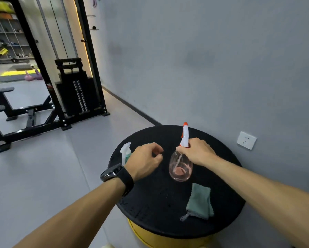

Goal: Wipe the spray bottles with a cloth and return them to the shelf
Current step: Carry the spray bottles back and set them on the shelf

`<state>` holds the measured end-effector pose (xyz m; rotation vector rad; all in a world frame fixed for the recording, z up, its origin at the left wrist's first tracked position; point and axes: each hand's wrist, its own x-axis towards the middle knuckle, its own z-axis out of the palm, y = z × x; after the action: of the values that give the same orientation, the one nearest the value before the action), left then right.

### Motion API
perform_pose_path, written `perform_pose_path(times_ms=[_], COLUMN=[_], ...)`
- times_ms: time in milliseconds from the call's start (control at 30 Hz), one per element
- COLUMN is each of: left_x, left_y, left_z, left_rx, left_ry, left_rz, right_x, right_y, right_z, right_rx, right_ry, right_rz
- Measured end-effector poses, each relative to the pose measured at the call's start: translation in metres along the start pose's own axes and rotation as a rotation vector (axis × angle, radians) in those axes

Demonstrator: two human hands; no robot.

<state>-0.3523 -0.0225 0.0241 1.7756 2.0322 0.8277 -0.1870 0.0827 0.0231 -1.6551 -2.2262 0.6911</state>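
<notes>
A clear pink spray bottle with a white and orange trigger head stands on the round black table top. My right hand grips its neck just under the trigger. My left hand, with a black watch on the wrist, hovers beside it with loosely curled fingers and holds nothing. Behind my left hand stands a second spray bottle, white-headed with a teal label, partly hidden. A folded green cloth lies on the table's near right part.
The table top sits on a yellow drum base against a grey wall with a white socket. A black cable weight machine and a bench stand on the grey floor to the left. Distant cubby shelves show at far left.
</notes>
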Motion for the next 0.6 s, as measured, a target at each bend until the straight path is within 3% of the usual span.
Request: perform_pose_path(times_ms=[600], left_x=[-0.019], left_y=[0.184], left_z=[0.023], left_rx=[0.016], left_ry=[-0.028], left_rz=[0.297], right_x=[-0.122], right_y=[0.086], right_z=[-0.164], right_rx=[0.043], right_ry=[0.19], right_rz=[0.083])
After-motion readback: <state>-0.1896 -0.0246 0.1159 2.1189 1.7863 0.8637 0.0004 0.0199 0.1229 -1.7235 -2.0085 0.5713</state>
